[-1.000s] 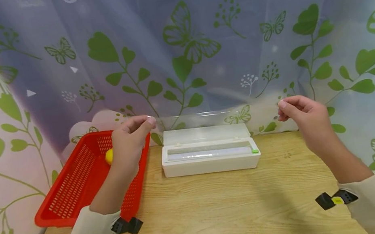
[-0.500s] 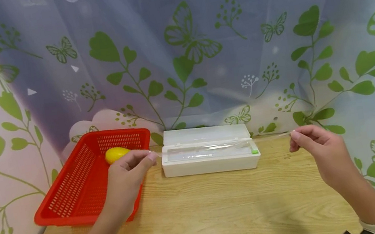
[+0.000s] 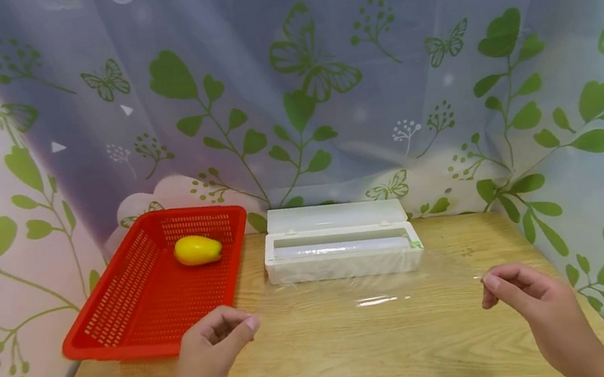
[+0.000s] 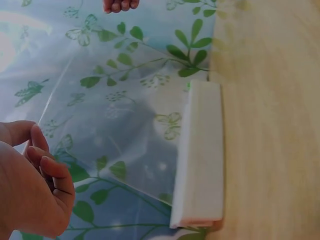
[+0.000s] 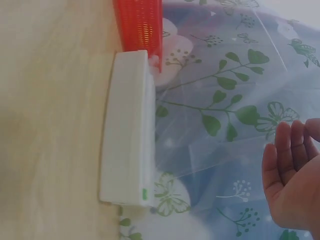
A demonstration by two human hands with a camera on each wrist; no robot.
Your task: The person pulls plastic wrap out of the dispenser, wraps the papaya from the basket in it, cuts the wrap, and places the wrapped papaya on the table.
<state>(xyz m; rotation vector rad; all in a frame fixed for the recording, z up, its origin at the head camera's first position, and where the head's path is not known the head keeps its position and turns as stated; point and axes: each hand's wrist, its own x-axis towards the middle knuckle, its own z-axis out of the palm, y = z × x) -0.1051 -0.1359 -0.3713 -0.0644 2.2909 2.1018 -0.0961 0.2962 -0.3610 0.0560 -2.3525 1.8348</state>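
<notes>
A sheet of clear plastic wrap stretches from a white dispenser box toward the near side of the table, above the wood. My left hand pinches its near left corner between thumb and forefinger. At the near right corner, my right hand pinches the film the same way. The box lid stands raised at the back, and the wrap roll shows inside. In the left wrist view, the film's taut edge runs up from the fingertips of my left hand.
A red plastic basket stands on the left side of the table, with a yellow mango-like fruit in it. A small green piece sits at the box's right end. Behind hangs a patterned curtain.
Both hands have come down and toward the person, pulling the plastic wrap farther out over the box front. The box and basket have stayed in place.
</notes>
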